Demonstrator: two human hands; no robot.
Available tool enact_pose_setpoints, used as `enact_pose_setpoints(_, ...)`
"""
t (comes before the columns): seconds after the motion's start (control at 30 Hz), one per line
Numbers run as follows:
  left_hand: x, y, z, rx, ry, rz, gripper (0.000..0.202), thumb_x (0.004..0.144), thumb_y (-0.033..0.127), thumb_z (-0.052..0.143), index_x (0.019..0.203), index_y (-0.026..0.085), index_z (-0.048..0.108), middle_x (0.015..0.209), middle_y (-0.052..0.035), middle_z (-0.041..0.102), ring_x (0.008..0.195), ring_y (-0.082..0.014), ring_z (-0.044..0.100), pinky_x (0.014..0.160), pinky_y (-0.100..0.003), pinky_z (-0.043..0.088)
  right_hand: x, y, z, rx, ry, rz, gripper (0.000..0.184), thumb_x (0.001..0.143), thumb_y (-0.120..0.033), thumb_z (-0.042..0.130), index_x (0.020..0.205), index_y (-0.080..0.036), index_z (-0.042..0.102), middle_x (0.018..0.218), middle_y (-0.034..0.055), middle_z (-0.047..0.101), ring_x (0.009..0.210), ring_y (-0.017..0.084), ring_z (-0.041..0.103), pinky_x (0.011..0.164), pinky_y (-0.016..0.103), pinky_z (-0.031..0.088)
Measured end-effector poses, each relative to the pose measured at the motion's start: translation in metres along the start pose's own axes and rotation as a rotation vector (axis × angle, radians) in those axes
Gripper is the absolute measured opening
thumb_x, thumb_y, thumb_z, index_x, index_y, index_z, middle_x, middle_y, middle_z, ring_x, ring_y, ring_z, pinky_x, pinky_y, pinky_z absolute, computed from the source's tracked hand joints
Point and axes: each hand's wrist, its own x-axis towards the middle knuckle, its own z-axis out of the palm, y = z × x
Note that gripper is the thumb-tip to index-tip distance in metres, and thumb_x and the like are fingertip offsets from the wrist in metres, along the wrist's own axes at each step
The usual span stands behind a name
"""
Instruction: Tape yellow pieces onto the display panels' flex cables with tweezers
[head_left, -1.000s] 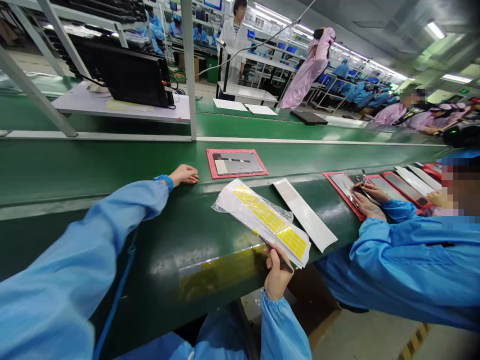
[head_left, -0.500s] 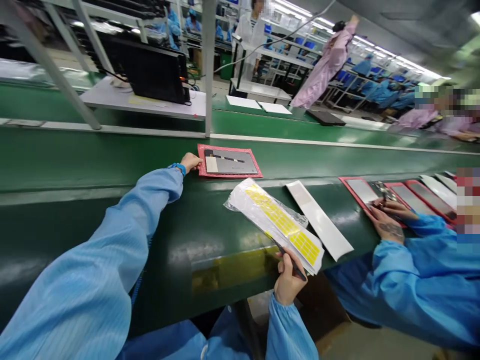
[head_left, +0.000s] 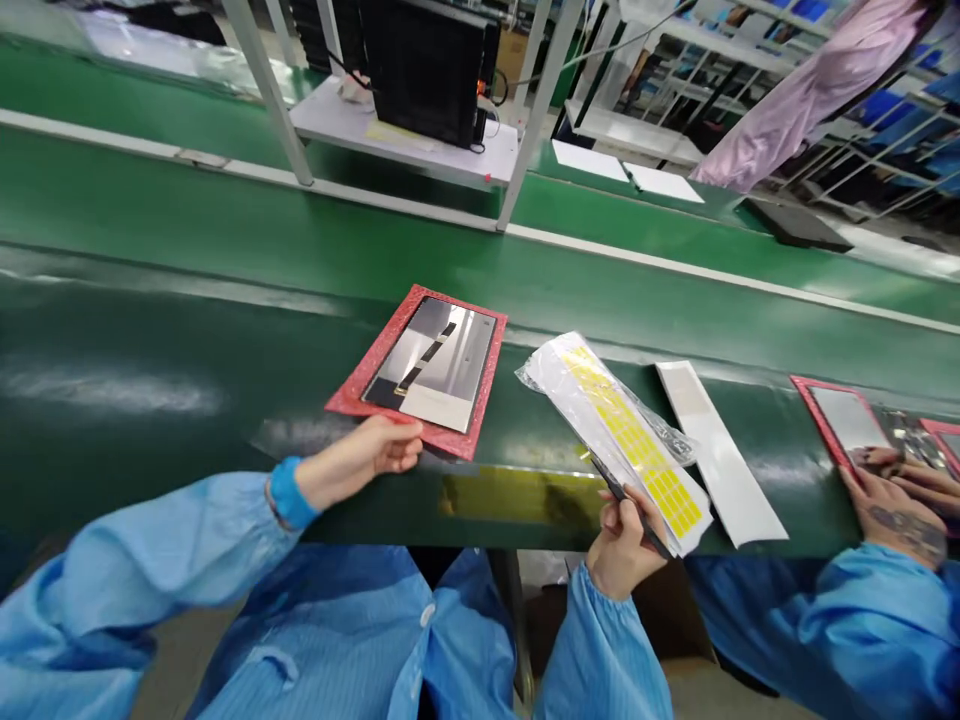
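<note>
My left hand (head_left: 367, 458) pinches the near edge of a pink bubble-wrap sheet (head_left: 480, 425). On that sheet lies a flat screen panel (head_left: 461, 365) with a shiny grey back, a dark ribbon strip and a pale block at its near end. In my right hand (head_left: 624, 545) is a pair of black tweezers (head_left: 613, 484), pointing up and left. A small yellow piece (head_left: 584, 454) shows at their tips. Close beside the tweezers, a white sheet of yellow stickers (head_left: 637, 430) rests on clear plastic film.
A long white strip (head_left: 716, 455) lies right of the sticker sheet. Farther right, a co-worker's tattooed hand (head_left: 896, 510) is at another pink-wrapped panel (head_left: 844, 415). Behind the green bench stand metal posts (head_left: 536, 115) and a monitor (head_left: 427, 75) on a shelf.
My left hand has drawn the pink sheet and panel towards me and turned them. The tweezers stay in my right hand beside the sticker sheet. The view has tilted down and shifted left.
</note>
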Motion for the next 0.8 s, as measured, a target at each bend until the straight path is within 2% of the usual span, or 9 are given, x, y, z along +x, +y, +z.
enact_pose_setpoints(0.1,-0.009,-0.042,0.027,-0.098,-0.077,-0.007,0.052,0.068,0.057,0.077,0.060,0.019,0.043,0.058,0.0039,0.043,0.049,-0.0057,0.040,0.048,-0.021,0.032,-0.017,-0.024,0.019,0.025,-0.150,0.073,0.017,0.074,-0.025,0.070,0.087,-0.016,0.067,0.067,0.0032,0.069,0.044,0.010,0.049,0.042,0.021,0.034)
enact_pose_setpoints(0.2,-0.011,-0.073,0.046,-0.160,-0.124,-0.021,0.055,0.072,0.067,0.070,0.063,0.018,0.045,0.058,0.0034,0.046,0.048,-0.0053,0.041,0.046,-0.020,0.031,-0.037,-0.039,0.040,0.039,-0.317,0.169,0.016,0.074,-0.027,0.071,0.083,-0.018,0.061,0.069,0.0021,0.070,0.042,0.009,0.049,0.042,0.021,0.037)
enact_pose_setpoints(0.33,-0.026,-0.097,0.054,-0.166,-0.268,-0.090,0.056,0.077,0.073,0.063,0.075,0.018,0.054,0.061,-0.0032,0.062,0.044,-0.0110,0.052,0.042,-0.022,0.034,-0.059,-0.035,0.062,0.038,-0.574,0.320,0.019,0.081,-0.027,0.071,0.086,-0.020,0.054,0.062,-0.0030,0.064,0.049,0.012,0.057,0.049,0.022,0.044)
enact_pose_setpoints(0.4,-0.041,-0.101,0.049,-0.072,-0.288,-0.013,0.049,0.084,0.066,0.062,0.074,0.019,0.056,0.061,-0.0045,0.065,0.045,-0.0136,0.056,0.044,-0.024,0.039,-0.067,-0.026,0.070,0.027,-0.663,0.369,0.021,0.083,-0.030,0.071,0.088,-0.021,0.053,0.057,-0.0051,0.060,0.052,0.013,0.060,0.053,0.023,0.048)
enact_pose_setpoints(0.47,-0.052,-0.102,0.041,0.147,-0.121,0.254,0.038,0.093,0.050,0.056,0.071,0.019,0.058,0.063,-0.0035,0.066,0.053,-0.0145,0.060,0.053,-0.026,0.045,-0.073,-0.017,0.075,0.015,-0.707,0.398,0.024,0.083,-0.033,0.071,0.084,-0.021,0.051,0.053,-0.0069,0.056,0.050,0.013,0.059,0.054,0.025,0.050)
enact_pose_setpoints(0.53,-0.054,-0.103,0.032,0.402,0.178,0.604,0.030,0.097,0.033,0.051,0.073,0.020,0.062,0.070,-0.0028,0.068,0.066,-0.0157,0.064,0.066,-0.028,0.049,-0.078,-0.009,0.079,0.003,-0.710,0.412,0.028,0.082,-0.035,0.072,0.079,-0.021,0.048,0.051,-0.0081,0.053,0.046,0.011,0.056,0.053,0.025,0.051)
enact_pose_setpoints(0.6,-0.047,-0.105,0.023,0.585,0.410,0.841,0.023,0.095,0.022,0.052,0.075,0.021,0.063,0.077,-0.0029,0.069,0.077,-0.0176,0.065,0.077,-0.032,0.050,-0.082,-0.002,0.081,-0.001,-0.699,0.421,0.031,0.079,-0.036,0.074,0.076,-0.021,0.047,0.050,-0.0090,0.051,0.043,0.009,0.051,0.052,0.024,0.051)
enact_pose_setpoints(0.67,-0.034,-0.109,0.016,0.713,0.517,0.942,0.021,0.094,0.018,0.052,0.076,0.020,0.061,0.079,-0.0034,0.069,0.079,-0.0185,0.063,0.080,-0.035,0.049,-0.085,0.002,0.082,0.012,-0.702,0.430,0.033,0.078,-0.037,0.074,0.075,-0.022,0.045,0.049,-0.0096,0.050,0.040,0.008,0.046,0.051,0.024,0.051)
enact_pose_setpoints(0.8,-0.015,-0.117,0.009,0.895,0.601,0.983,0.019,0.093,0.015,0.053,0.076,0.020,0.059,0.079,-0.0037,0.068,0.079,-0.0188,0.060,0.078,-0.035,0.047,-0.087,0.004,0.083,0.028,-0.709,0.425,0.034,0.078,-0.037,0.074,0.074,-0.022,0.044,0.053,-0.0084,0.054,0.038,0.006,0.043,0.052,0.024,0.051)
